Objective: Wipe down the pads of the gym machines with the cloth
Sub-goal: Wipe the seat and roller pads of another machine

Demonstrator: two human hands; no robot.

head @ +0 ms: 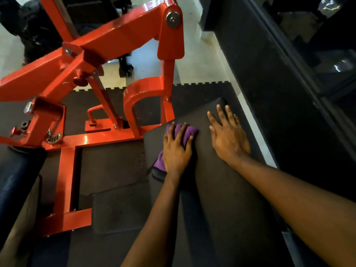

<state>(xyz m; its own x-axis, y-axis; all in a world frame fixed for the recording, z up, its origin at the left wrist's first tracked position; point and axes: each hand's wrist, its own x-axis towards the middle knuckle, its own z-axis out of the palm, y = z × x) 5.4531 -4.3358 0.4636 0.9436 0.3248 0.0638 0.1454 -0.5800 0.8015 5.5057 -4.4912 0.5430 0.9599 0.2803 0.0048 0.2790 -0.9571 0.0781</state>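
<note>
Black padding fills the near foreground: a long upholstered pad (221,199) over which both bare forearms reach forward, well apart at the elbows and close together at the wrists. The left hand (176,153) lies palm down near the pad's left edge, its fingers bent over a bunched purple cloth (189,132) and its thumb against the cloth's right side, gripping it against the padding. One fold of the cloth sticks out under the wrist at the pad's left rim. Just to the right of it, not touching it, the right hand (229,137) rests flat on the pad with fingers straight and spread, pointing to the pad's far corner and holding nothing. Left of the pad lies dark speckled rubber matting (113,166), and on it stands a glossy red steel frame (119,39) whose base rails run beside the pad's left side and whose beams rise beyond it. Past the pad's far end the matting stops in a toothed edge against a pale floor (194,60). Right of the pad a dark wall panel (269,74) runs into the distance.
</note>
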